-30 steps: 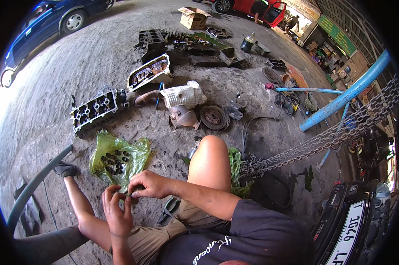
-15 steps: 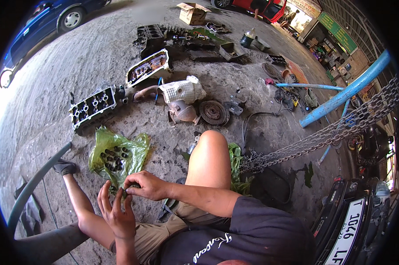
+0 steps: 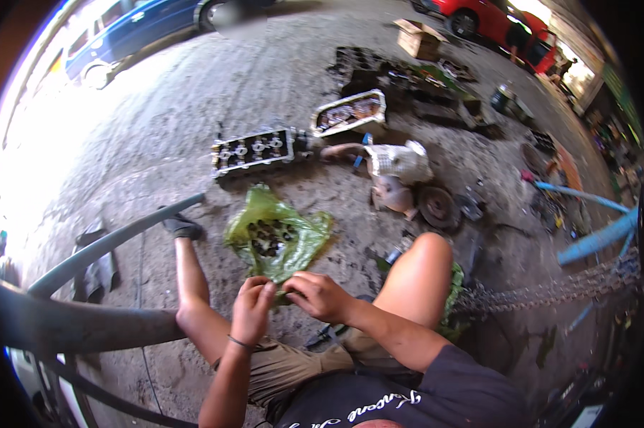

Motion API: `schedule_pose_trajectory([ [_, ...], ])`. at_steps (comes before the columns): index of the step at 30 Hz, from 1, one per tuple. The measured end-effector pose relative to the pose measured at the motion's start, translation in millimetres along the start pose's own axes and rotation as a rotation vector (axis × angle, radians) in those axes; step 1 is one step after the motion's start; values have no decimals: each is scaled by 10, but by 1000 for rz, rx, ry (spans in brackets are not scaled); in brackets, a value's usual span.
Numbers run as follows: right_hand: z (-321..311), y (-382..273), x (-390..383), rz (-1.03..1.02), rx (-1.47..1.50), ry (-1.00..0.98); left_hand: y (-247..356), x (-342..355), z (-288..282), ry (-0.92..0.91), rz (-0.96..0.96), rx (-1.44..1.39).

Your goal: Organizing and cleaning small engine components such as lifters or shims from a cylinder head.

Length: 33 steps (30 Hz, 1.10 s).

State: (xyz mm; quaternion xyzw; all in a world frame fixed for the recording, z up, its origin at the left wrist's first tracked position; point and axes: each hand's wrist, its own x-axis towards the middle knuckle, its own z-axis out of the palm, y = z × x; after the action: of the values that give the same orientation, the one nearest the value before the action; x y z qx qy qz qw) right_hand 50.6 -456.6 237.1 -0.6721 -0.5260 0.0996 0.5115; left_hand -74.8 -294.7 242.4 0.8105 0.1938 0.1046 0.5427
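Note:
A crumpled green plastic bag [image 3: 300, 242] lies open on the grimy floor between my legs, with several small dark cylindrical metal parts [image 3: 265, 239] on it. My left hand [image 3: 254, 307] is closed at the bag's near edge, fingers curled on the plastic. Beside it, my right hand [image 3: 315, 296] pinches that same edge; any small item between the fingertips is too hidden to tell. Beyond the bag sit a cylinder head [image 3: 254, 153], a pale-rimmed cover [image 3: 347, 114], a shielded exhaust piece [image 3: 397, 160] and a dark round disc [image 3: 439, 207].
Grey pipes [image 3: 94, 324] pass close at my left, near my foot [image 3: 183, 225]. Blue pipes [image 3: 596, 239] and chains [image 3: 543, 285] stand at my right. Farther back are engine parts [image 3: 357, 68], a cardboard box [image 3: 418, 39], a blue car [image 3: 143, 32], a red car [image 3: 478, 18] and a person [image 3: 518, 39].
My view has swung left, so the scene sits farther right. My left hand's fingers, spread and raised earlier, are now curled down at the bag's edge.

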Motion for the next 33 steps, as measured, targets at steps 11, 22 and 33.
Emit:
schedule_pose_trajectory([
  [11,-65,-70,57,59,-69,-120,322,-92,-26,107,278,497],
  [22,-319,-176,112,275,224,-222,61,-72,-228,-40,180,18],
  [33,115,296,106,498,189,-308,-1096,-8,-311,-17,40,14],
])
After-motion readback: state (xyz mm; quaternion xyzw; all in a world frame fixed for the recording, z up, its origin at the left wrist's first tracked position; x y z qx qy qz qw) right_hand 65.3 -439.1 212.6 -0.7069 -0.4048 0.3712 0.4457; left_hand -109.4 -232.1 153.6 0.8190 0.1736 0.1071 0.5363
